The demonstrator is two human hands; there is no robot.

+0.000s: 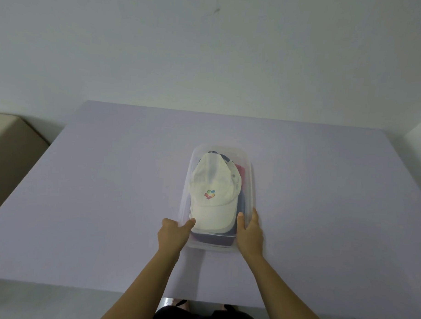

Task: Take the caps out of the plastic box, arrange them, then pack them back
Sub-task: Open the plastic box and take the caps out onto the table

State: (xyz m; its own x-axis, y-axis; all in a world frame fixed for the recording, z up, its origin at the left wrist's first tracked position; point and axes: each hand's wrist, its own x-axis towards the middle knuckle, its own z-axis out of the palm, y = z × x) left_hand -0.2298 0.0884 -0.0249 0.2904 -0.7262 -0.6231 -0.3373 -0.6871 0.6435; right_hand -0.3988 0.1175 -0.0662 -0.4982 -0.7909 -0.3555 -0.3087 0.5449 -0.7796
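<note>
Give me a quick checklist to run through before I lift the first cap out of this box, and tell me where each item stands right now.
1. Plastic box sits flat on the table: ok.
2. Box steadied: left hand and right hand each have a grip on its near end: ok.
3. Box open: both thumbs reach in over the rim: ok.
4. Cream cap lies on top, brim toward you: ok.
5. A hand free to take the cap: not ok, both hold the box.
6. Count of caps underneath: cannot tell. Only dark blue fabric and red fabric show.
</note>
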